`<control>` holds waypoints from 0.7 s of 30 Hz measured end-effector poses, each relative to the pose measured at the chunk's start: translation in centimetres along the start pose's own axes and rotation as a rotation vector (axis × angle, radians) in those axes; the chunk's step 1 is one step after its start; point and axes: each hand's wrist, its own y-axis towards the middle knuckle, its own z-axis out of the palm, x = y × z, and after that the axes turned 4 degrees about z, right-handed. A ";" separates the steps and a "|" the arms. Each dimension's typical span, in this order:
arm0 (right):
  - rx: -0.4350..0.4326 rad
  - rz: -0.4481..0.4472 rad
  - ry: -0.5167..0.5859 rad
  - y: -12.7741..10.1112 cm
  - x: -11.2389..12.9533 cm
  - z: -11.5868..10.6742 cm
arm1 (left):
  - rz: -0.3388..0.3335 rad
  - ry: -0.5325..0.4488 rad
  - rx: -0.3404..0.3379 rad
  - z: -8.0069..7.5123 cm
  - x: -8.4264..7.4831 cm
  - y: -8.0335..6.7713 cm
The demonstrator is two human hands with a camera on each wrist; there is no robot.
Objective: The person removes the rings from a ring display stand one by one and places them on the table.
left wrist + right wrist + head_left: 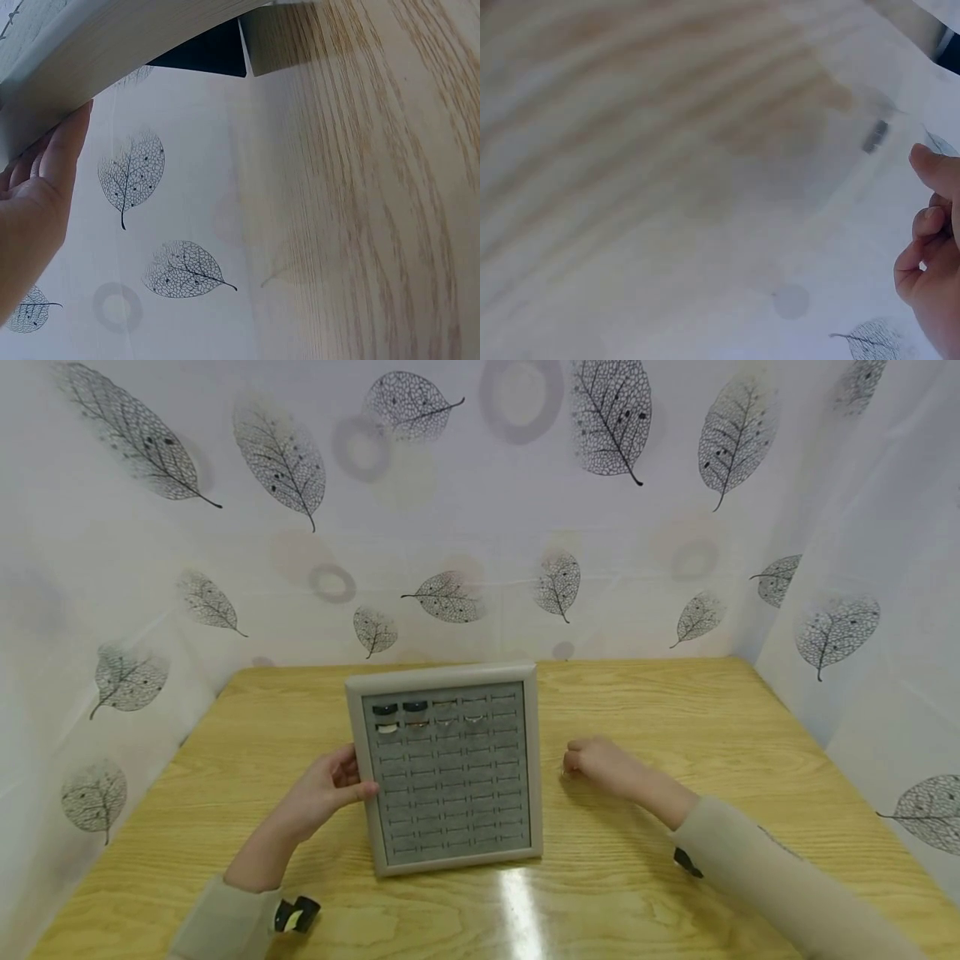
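Note:
A ring display board [457, 785], with a pale frame around a grey slotted pad, stands tilted back on the table. Rings sit in its top two rows: black bands [415, 706], a cream one [387, 727] and several thin ones. My left hand [318, 793] grips the frame's left edge, thumb on the front and fingers behind, as the left wrist view also shows. To the right of the board, my right hand [603, 766] is low over the table with curled fingers, pinching what looks like a small shiny ring [564, 771], largely hidden by the fingers.
The wood-grain table [660, 702] ends at a leaf-printed cloth [487, 527] behind and at both sides. Behind the board a dark support flap [206, 52] shows in the left wrist view. Black straps [296, 915] are at the cuffs.

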 end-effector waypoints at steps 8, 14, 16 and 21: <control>-0.192 -0.001 0.064 1.1 1.0 -3.5 | 0.010 -0.003 0.007 0.0 0.0 -0.1; -0.356 -0.030 0.107 1.8 2.2 -5.6 | 0.014 -0.014 0.013 -0.1 0.0 0.0; -0.401 -0.044 0.119 2.1 2.6 -6.1 | 0.015 -0.016 0.015 -0.1 0.0 0.0; -0.485 -0.082 0.169 3.0 3.8 -7.2 | 0.016 -0.010 0.012 -0.1 0.0 0.0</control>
